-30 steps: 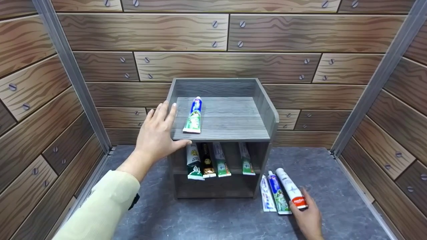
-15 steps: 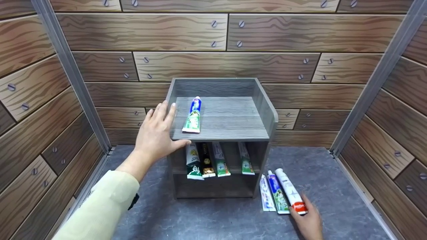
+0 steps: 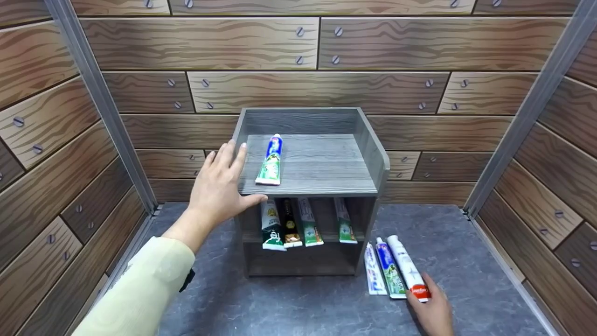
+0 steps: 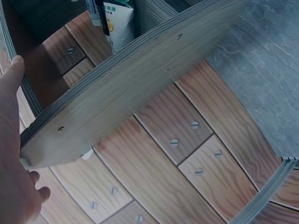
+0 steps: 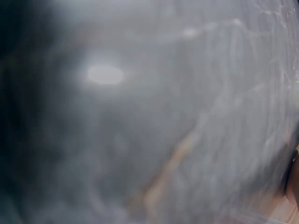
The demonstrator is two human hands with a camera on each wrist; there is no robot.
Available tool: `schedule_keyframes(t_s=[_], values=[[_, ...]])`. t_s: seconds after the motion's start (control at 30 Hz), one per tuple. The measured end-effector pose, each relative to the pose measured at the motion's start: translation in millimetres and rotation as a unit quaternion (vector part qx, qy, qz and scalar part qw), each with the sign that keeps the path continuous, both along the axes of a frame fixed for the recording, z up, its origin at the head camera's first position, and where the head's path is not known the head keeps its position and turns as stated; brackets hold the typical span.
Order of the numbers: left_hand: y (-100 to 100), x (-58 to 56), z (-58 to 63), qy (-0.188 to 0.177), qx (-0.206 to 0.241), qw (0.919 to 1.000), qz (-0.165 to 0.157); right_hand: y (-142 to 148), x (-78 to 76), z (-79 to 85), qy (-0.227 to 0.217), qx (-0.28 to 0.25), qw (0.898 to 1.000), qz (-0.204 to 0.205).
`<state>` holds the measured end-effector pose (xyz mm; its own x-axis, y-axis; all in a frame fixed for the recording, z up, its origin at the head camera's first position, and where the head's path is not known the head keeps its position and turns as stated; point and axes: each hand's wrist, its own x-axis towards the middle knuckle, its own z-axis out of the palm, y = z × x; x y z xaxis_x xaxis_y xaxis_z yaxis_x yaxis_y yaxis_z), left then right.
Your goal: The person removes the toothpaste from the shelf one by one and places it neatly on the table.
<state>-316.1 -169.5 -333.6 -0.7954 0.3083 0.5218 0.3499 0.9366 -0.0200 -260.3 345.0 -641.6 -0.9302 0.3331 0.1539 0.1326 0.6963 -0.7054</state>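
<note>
Head view. Plank-print walls (image 3: 261,46), painted grain and screw heads, meet at metal posts (image 3: 100,102); the floor (image 3: 298,303) is grey, marbled, with a slight sheen. My right hand (image 3: 433,307) pinches the near end of the white tube (image 3: 405,261), thumb on its left side, fingers on its right. The tube lies on the floor, right of the shelf (image 3: 322,163): smooth, rounded at the cap, red-banded near the hand. Long axis slants from cap, far and left, to the red end, near and right. Close along its left are the blue-green tube (image 3: 390,268) and the flat pack (image 3: 374,270), roughly parallel. Floor extends from the tube to the right wall.

My left hand (image 3: 219,189) rests against the shelf's left side, fingers straight and spread, thumb along the front edge. The shelf is grey wood-grain board; its top has raised sides and back, front edge low. The top tube (image 3: 270,161) lies there, cap to the back.

Left wrist view. The side panel (image 4: 126,98) runs diagonally, layered edge up, thumb and fingertips about its lower-left end.

Right wrist view. Blurred grey veining and a bright glint; I cannot tell the grasp from here.
</note>
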Motion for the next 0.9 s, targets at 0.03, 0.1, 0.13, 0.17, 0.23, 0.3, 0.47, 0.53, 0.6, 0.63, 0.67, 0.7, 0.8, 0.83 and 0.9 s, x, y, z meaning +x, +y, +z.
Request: schedule_keyframes(t_s=[0.03, 0.1, 0.13, 0.17, 0.23, 0.3, 0.47, 0.53, 0.6, 0.63, 0.67, 0.7, 0.8, 0.83, 0.9], values=[[0, -0.3, 0.2, 0.002, -0.002, 1.0000, -0.001, 0, -0.4, -0.1, -0.007, 0.001, 1.000, -0.002], [0, -0.3, 0.4, 0.003, -0.004, 1.0000, -0.005, 1, -1.0, -0.5, -0.019, 0.005, 1.000, -0.003], [-1, -0.2, 0.5, 0.004, -0.005, 1.0000, -0.005, 1, -1.3, -0.5, -0.021, 0.006, 1.000, -0.002], [-1, -0.2, 0.6, 0.005, -0.005, 1.0000, -0.006, 1, -1.5, -0.5, -0.021, 0.007, 1.000, -0.001], [-2, 0.1, 0.8, 0.006, -0.007, 0.9999, -0.005, 1, -1.9, -0.4, -0.019, 0.008, 1.000, 0.002], [-3, 0.3, 0.9, 0.006, -0.005, 1.0000, -0.006, 1, -1.9, -0.2, -0.017, 0.009, 1.000, 0.002], [-4, 0.5, -0.2, 0.008, 0.003, 0.9999, -0.006, 1, -0.8, -0.5, -0.028, 0.008, 1.000, 0.002], [-4, 0.9, -1.5, 0.014, 0.008, 0.9999, -0.002, 1, -0.2, -1.0, -0.025, 0.008, 1.000, 0.003], [-4, 1.6, -3.5, 0.021, 0.015, 0.9997, 0.001, 1, 0.4, -1.4, -0.016, 0.010, 1.000, 0.003], [-4, 2.0, -4.8, 0.024, 0.017, 0.9996, 0.003, 1, 0.8, -1.4, -0.011, 0.011, 1.000, 0.004], [-4, 2.7, -6.3, 0.028, 0.018, 0.9994, 0.005, 0, 0.8, -1.3, -0.007, 0.012, 1.000, 0.004], [-4, 3.3, -8.0, 0.031, 0.020, 0.9993, 0.006, 0, 0.9, -1.2, -0.004, 0.014, 1.000, 0.004], [-5, 5.2, -14.2, 0.036, 0.020, 0.9991, 0.009, 0, 1.0, -0.7, 0.000, 0.015, 1.000, 0.004], [-5, 5.6, -16.6, 0.036, 0.019, 0.9991, 0.010, 0, 1.2, -0.7, 0.003, 0.016, 1.000, 0.004], [-5, 6.4, -21.2, 0.030, 0.018, 0.9993, 0.012, 1, 1.6, -1.6, 0.012, 0.014, 1.000, 0.002]])
